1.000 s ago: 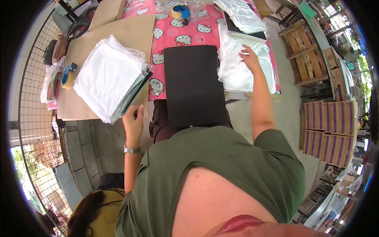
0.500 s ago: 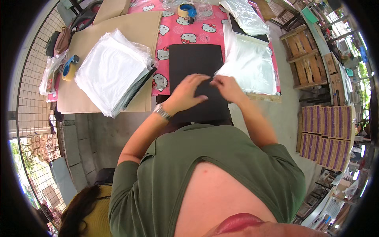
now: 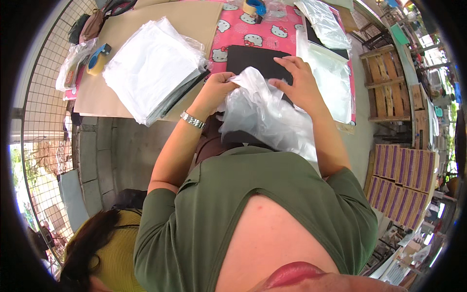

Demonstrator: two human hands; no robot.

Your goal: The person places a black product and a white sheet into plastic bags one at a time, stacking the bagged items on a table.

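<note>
At the bench's near edge, my left hand [image 3: 216, 92] and right hand [image 3: 299, 82] pinch a clear plastic bag [image 3: 262, 117] open over a flat black item [image 3: 258, 61], not yet bagged.

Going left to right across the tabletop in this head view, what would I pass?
Blue tape dispenser → stack of white bagged items → left hand → crumpled clear plastic bag → right hand → flat clear bags → wooden crate.
</note>
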